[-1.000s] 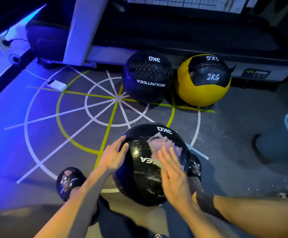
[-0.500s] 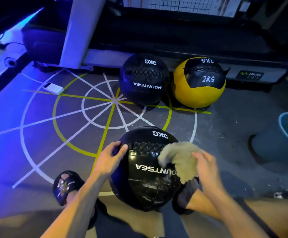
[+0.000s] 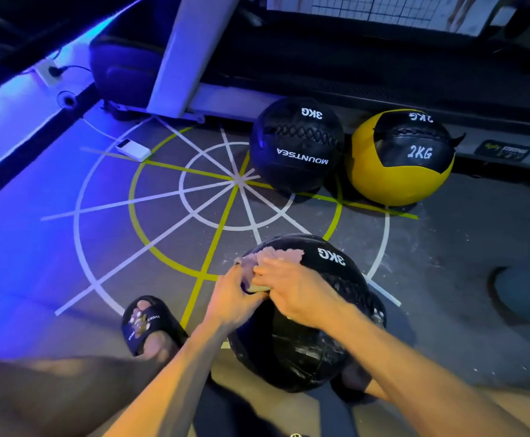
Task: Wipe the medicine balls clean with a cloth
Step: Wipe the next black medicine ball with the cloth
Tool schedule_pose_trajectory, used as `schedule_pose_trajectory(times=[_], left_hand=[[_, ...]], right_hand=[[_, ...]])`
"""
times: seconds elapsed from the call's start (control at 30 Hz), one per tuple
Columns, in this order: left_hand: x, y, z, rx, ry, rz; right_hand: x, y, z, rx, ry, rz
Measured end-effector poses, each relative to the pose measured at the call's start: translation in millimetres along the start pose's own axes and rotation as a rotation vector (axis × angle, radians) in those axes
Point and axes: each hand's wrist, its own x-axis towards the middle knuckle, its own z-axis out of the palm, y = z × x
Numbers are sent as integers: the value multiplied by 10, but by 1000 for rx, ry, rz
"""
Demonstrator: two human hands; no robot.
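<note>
Since half a second ago, the cloth (image 3: 271,258) has been carried from the right flank of the near black ball (image 3: 317,313) to its far-left shoulder, and both hands are now bunched together there. The right hand (image 3: 292,290) is laid over the cloth with fingers spread and pressing it down; whether any fold is pinched cannot be told. The left hand (image 3: 236,298) is cupped against the ball's left side, thumb beside the cloth's edge, steadying it.

The ball is set on the floor between the person's feet, at the near edge of the painted circle (image 3: 191,184). Its "3KG" print is turned to the far right and the laced seam is seen running across the top, so no long axis is offered by a sphere. It is judged heavy, slightly yielding and glossy, hence slippery when damp; it is best braced from the side. The cloth is limp and light.

A second black ball (image 3: 296,145) and a yellow ball (image 3: 402,159) are left side by side farther off.
</note>
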Motion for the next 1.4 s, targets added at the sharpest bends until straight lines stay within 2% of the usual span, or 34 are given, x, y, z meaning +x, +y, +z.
schedule_pose_trajectory(times=[0.07, 0.17, 0.3, 0.43, 0.47, 0.5, 0.57, 0.6, 0.67, 0.7, 0.73, 0.83, 0.87, 0.97, 1.03, 1.1, 1.13, 1.27, 1.3, 1.4], left_hand=[[2, -20, -6, 10, -1, 20], [20, -1, 22, -3, -29, 81], [24, -76, 80, -9, 14, 18], [1, -104, 72, 18, 9, -1], [1, -104, 70, 9, -1, 15], [5, -120, 70, 2, -14, 34], [-3, -154, 74, 9, -21, 35], [-13, -171, 85, 7, -22, 24], [-32, -172, 101, -2, 22, 20], [-40, -162, 98, -11, 28, 12], [-41, -142, 90, -29, 16, 31], [-34, -143, 78, -47, -1, 65], [-35, -134, 76, -40, -8, 52], [-9, -159, 79, 14, 6, 7], [6, -192, 78, 0, -30, 3], [9, -218, 66, 10, -35, 12], [12, -220, 67, 1, -34, -7], [4, -197, 61, -17, -21, -77], [2, -179, 59, -15, -23, -75], [-26, -122, 83, -4, -2, -71]], right_hand=[[-11, 149, -113, 18, 1, 73], [-11, 199, -210, 91, 145, 179], [-15, 24, -144, -27, -42, -39], [115, 265, -350, 18, 87, 181], [123, 183, -330, 5, 72, 148], [133, 79, -261, -56, -11, 85], [107, -6, -168, -130, -121, -116], [107, 93, -214, -84, -108, -66], [160, 333, -373, -60, 36, 99], [187, 322, -385, -103, 65, 134], [189, 238, -330, -119, 47, 97], [112, -112, -203, -125, -141, -142], [91, -79, -271, -102, -133, -89], [113, 206, -440, -53, 39, 152], [11, 66, -419, -101, 33, 88], [-151, -18, -370, -46, -21, -47], [-233, 67, -390, 0, 21, -22], [-394, 599, -628, 165, 258, 453], [-428, 657, -650, 195, 335, 520], [-423, 635, -606, 308, 506, 553]])
